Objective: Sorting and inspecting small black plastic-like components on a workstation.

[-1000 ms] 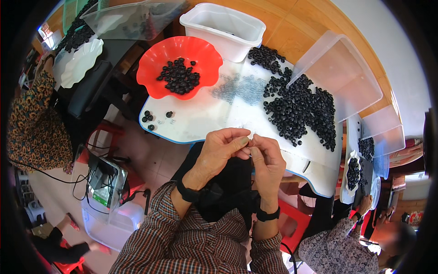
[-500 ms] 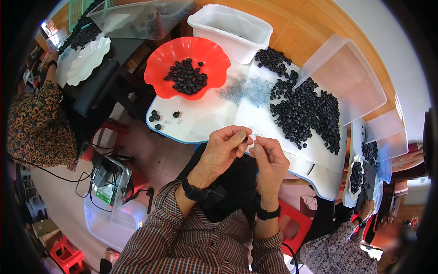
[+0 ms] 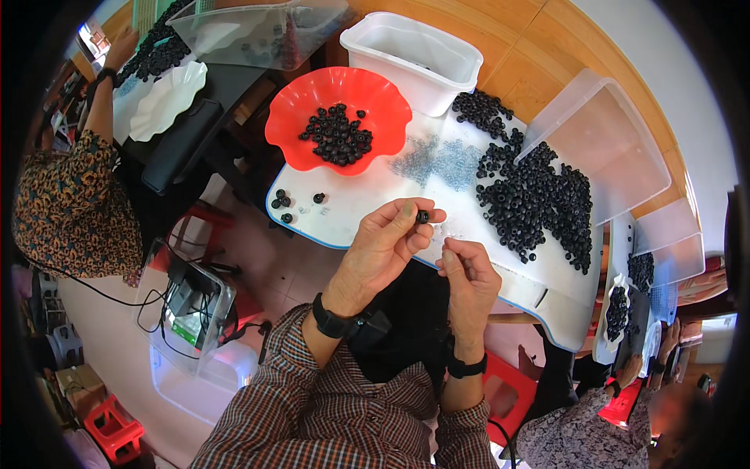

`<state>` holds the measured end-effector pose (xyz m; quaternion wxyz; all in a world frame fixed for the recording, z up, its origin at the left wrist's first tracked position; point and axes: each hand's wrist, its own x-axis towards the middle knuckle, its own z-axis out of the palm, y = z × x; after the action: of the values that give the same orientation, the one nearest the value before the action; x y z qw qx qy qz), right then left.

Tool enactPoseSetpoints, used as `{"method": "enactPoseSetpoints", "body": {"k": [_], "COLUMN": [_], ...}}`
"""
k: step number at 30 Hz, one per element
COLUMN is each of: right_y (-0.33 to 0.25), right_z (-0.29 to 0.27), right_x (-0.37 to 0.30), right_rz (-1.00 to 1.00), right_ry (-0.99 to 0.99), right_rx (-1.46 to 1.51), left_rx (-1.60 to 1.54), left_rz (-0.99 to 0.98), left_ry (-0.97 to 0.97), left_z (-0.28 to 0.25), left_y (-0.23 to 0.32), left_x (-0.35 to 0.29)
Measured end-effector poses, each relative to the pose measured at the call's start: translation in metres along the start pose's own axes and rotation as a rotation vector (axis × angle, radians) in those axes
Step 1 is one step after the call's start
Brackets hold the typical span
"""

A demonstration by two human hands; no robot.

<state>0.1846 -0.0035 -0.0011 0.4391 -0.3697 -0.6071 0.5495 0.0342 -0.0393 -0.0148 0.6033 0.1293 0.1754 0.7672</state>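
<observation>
Between the thumb and forefinger of my left hand (image 3: 373,244) is a small round black piece (image 3: 423,216) with a hole in it, held above the near edge of the white table (image 3: 344,211). My right hand (image 3: 471,283) is just right of it and a little lower, thumb and fingertips pinched together. Whatever they hold, if anything, is too small to make out. Similar black pieces (image 3: 531,199) lie in a large heap to the right. Tiny clear pieces (image 3: 457,162) spread across the table's middle. More black pieces sit in a wavy-rimmed red bowl (image 3: 387,109).
A white plastic tub (image 3: 437,87) stands behind the bowl. At the right, a clear plastic bin (image 3: 601,144) tilts over the heap. A few black pieces (image 3: 281,200) lie at the table's left end. People work at tables on both sides; a red stool (image 3: 508,391) is beside me.
My hands have moved slightly apart, and the black piece now shows clearly at my left fingertips. The whole view has shifted a little. The person at left has raised an arm.
</observation>
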Motion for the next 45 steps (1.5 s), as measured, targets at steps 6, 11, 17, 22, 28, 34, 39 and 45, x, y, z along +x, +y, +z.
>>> {"method": "enactPoseSetpoints", "body": {"k": [6,11,17,22,28,34,39,45], "right_y": [0.003,0.005,0.009,0.011,0.020,0.022,0.022,0.026], "right_z": [0.000,0.002,-0.001,-0.003,-0.005,-0.009,-0.012,-0.012], "right_x": [-0.001,-0.001,0.000,0.002,0.004,0.008,0.013,0.013], "right_rz": [0.010,0.007,0.022,0.020,0.041,0.023,0.028,0.025], "right_ry": [-0.001,-0.014,-0.019,-0.017,-0.007,-0.010,-0.003,0.001], "right_rx": [-0.008,-0.007,-0.028,-0.042,-0.046,-0.102,-0.165,-0.152], "left_rx": [-0.028,0.000,0.083,0.273,0.472,0.685,0.946,1.718], "left_rz": [-0.004,-0.012,0.056,0.296,0.506,0.647,0.414,0.621], "left_ry": [0.002,0.005,0.023,0.172,0.407,0.507,0.302,0.110], "left_z": [0.001,-0.002,-0.001,-0.001,-0.005,-0.005,-0.011,-0.026], "left_y": [0.000,0.002,0.019,0.054,0.078,0.066,0.028,0.002], "left_x": [-0.002,-0.004,-0.003,0.009,0.030,0.036,0.041,0.064]}}
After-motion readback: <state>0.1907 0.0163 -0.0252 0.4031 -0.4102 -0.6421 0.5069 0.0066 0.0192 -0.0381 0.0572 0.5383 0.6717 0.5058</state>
